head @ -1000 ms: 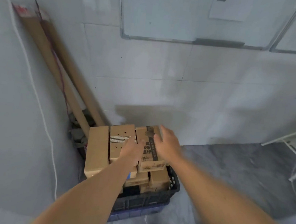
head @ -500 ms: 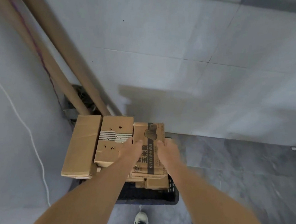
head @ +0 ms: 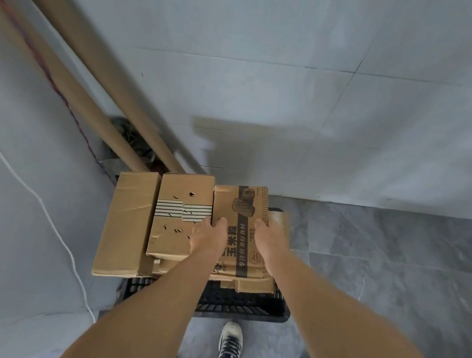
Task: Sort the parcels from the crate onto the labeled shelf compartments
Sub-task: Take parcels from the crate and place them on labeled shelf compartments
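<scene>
Fingers (head: 260, 226) of left hand (head: 209, 238) and right hand (head: 272, 243) clamp the printed parcel (head: 241, 205) by its long sides, thumbs on top. Brown, with a dark lettered band, it lies rightmost of three parcels atop the black crate (head: 245, 308), touching the striped parcel (head: 182, 211); further boxes (head: 253, 286) sit underneath. Two cardboard tubes (head: 96, 58) lean on the wall (head: 266, 95) behind.

the grey tiled floor (head: 393, 266) carries a black slatted crate (head: 245, 306); a worn sneaker (head: 229, 348) stands just before it.
</scene>
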Demonstrator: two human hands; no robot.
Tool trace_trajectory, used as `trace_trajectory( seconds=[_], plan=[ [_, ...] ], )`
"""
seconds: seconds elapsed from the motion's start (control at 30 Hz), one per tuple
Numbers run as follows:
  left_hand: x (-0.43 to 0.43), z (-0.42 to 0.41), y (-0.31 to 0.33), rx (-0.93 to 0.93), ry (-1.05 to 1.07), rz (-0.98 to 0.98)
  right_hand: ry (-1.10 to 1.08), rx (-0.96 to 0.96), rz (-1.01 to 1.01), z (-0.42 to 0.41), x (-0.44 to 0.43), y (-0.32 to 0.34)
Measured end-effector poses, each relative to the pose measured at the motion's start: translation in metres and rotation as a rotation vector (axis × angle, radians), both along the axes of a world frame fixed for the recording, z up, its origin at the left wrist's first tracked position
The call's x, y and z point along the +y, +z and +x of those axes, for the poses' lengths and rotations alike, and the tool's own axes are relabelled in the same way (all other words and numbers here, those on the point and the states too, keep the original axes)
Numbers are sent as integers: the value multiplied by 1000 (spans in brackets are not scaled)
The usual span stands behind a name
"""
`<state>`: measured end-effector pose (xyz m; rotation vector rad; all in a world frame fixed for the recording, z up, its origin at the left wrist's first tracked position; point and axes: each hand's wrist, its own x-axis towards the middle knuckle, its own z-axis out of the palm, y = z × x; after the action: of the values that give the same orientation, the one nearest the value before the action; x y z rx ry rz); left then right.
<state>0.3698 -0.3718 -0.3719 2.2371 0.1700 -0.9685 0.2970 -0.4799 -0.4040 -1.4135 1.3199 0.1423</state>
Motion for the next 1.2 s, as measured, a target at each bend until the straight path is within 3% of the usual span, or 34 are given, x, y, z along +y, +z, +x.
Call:
trace_trajectory(
  seconds=[0.37,0.63,0.8,0.9,1.2],
  plan=[
    [2,-2,-20,52,70,-66,87,33,-60,-8,-13,24],
    [0,-12,39,39,110,-203,-62,-36,-55,-18,-14,58],
    [1,-8,57,187,151,-392,-123,-130,-109,-27,-18,99],
    [9,-14,110,261,125,-488,-154,-182,-121,-39,-14,136],
    [59,-9,146,350,-18,-652,-307,-271,-157,-92,40,209]
  ],
)
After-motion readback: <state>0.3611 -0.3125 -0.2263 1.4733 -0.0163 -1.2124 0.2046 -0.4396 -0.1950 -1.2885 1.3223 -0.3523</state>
